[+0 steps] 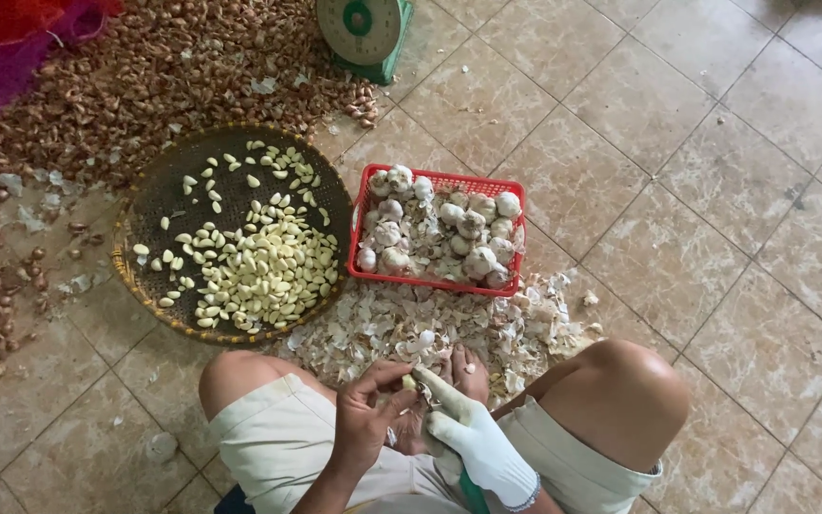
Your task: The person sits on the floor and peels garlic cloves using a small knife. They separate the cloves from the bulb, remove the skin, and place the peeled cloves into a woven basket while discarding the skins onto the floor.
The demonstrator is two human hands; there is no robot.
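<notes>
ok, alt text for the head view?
Seen from above, a seated person's bare left hand and white-gloved right hand meet over a garlic clove. Ahead lie garlic skins, a red basket of bulbs and a woven tray of peeled cloves.

Bare left hand [365, 411] and gloved right hand [473, 433] meet fingertip to fingertip between bent knees

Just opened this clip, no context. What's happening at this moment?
A person sits on the tiled floor peeling garlic. The bare left hand and the white-gloved right hand meet on a small garlic clove between the knees. Ahead lie a heap of papery white garlic skins, a red plastic basket of whole bulbs and a round woven tray of peeled cloves. Brown shallots spread to the left.
</notes>
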